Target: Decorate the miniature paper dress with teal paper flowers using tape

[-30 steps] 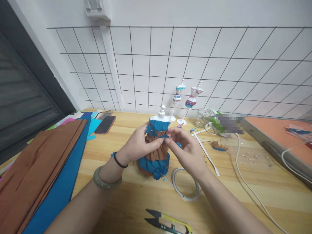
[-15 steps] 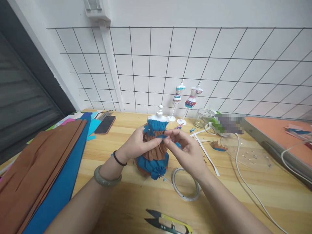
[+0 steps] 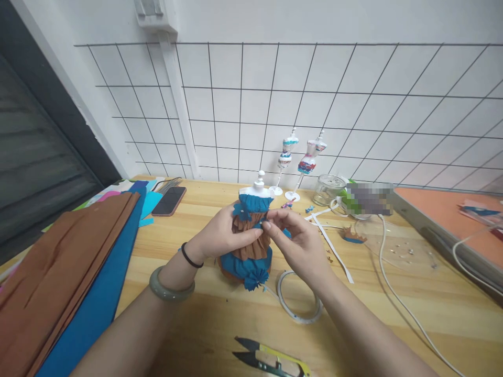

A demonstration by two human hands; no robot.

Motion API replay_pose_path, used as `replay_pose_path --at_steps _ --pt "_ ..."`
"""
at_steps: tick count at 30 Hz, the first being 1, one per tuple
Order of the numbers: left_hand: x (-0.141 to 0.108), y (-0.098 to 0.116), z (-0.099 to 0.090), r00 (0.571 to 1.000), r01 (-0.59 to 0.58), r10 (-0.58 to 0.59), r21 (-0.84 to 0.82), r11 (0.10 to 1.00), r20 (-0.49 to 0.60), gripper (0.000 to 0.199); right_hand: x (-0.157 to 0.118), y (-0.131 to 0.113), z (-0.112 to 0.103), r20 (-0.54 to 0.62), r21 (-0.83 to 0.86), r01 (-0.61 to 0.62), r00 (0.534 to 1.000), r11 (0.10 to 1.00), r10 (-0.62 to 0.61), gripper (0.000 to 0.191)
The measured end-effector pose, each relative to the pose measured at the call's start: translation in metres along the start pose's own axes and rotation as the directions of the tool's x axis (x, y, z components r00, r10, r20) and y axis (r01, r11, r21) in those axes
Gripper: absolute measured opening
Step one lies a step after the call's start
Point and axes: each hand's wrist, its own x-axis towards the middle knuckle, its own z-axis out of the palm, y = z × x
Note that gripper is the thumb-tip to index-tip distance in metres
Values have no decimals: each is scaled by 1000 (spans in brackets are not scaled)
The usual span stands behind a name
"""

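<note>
A small white dress form (image 3: 257, 192) stands in front of me, clothed in a gathered crepe-paper dress (image 3: 254, 250) of blue and brown. Blue paper flowers sit at its left chest and on the skirt, where one pleated flower (image 3: 256, 279) shows at the front. My left hand (image 3: 220, 230) is closed around the form's left side, its thumb lying across the brown waist. With thumb and forefinger, my right hand (image 3: 301, 241) pinches a small blue paper piece (image 3: 261, 223) against the waist. The fingertips partly cover that piece.
A roll of thin tape (image 3: 280, 293) and yellow-handled thread snips (image 3: 285, 356) lie nearer me. Brown and blue crepe paper (image 3: 66, 251) and a phone (image 3: 170, 201) are at left. Two decorated dress forms (image 3: 307, 165), a glass jar (image 3: 329, 189) and a white cable (image 3: 387, 277) occupy the right.
The dress form has shifted very slightly to the right. My right fingertips now cover more of the small blue piece; both hands otherwise keep nearly the same pose.
</note>
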Motion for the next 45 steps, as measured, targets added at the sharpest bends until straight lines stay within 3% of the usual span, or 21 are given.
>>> replay_pose_path --at_steps 11,16,20,30,37,45 --pt "1 -5 0 999 40 -36 133 990 -36 28 0 -3 -1 6 3 -5 1000 1000 5 12" --pt "1 -6 0 1000 22 -21 83 996 -9 33 -2 -7 0 -48 -87 113 992 990 -117 7" --pt "1 -4 1 999 44 -43 103 994 -19 32 -3 -13 -1 0 -182 254 966 950 -258 11" --pt "1 -4 2 999 30 -27 119 992 -32 30 -4 -11 -1 19 -194 285 958 939 -286 16" --pt "2 -8 -1 999 31 -29 72 997 -39 27 -5 -8 -2 -45 -129 185 980 974 -192 14" --pt "7 -14 -4 992 -25 11 -106 994 -127 54 -1 -3 -2 -96 26 21 995 999 -19 12"
